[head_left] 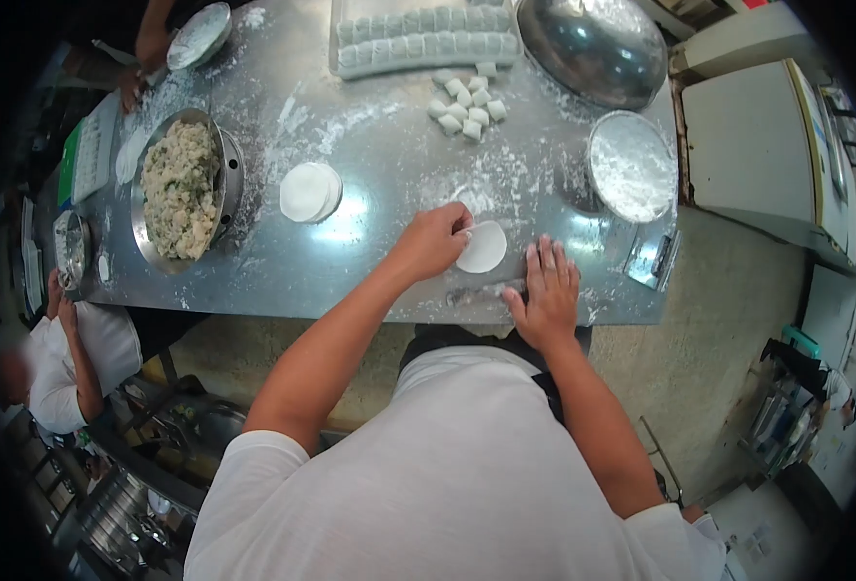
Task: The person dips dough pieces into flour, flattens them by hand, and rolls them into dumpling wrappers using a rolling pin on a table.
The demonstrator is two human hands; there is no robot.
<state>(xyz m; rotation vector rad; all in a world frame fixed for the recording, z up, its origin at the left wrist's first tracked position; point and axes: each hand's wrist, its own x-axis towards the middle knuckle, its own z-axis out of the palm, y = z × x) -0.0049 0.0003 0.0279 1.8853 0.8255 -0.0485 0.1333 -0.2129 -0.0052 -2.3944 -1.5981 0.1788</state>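
Note:
My left hand (433,240) pinches the left edge of a thin round dough wrapper (483,249), which lies on the floured steel table. To its right my right hand (550,290) rests flat with fingers stretched out, palm over one end of a short floury rolling pin (484,292). The pin lies just below the wrapper, its right end hidden under the hand. A stack of round wrappers (309,193) stands left of my hands. Beyond them sits a loose pile of small dough pieces (466,108).
A wide pan of filling (178,189) stands at left, a bowl of flour (631,167) at right. Farther back are a tray of dough pieces (426,41) and an upturned metal bowl (594,46). A metal scraper (653,257) lies near the right edge. Other people work at left.

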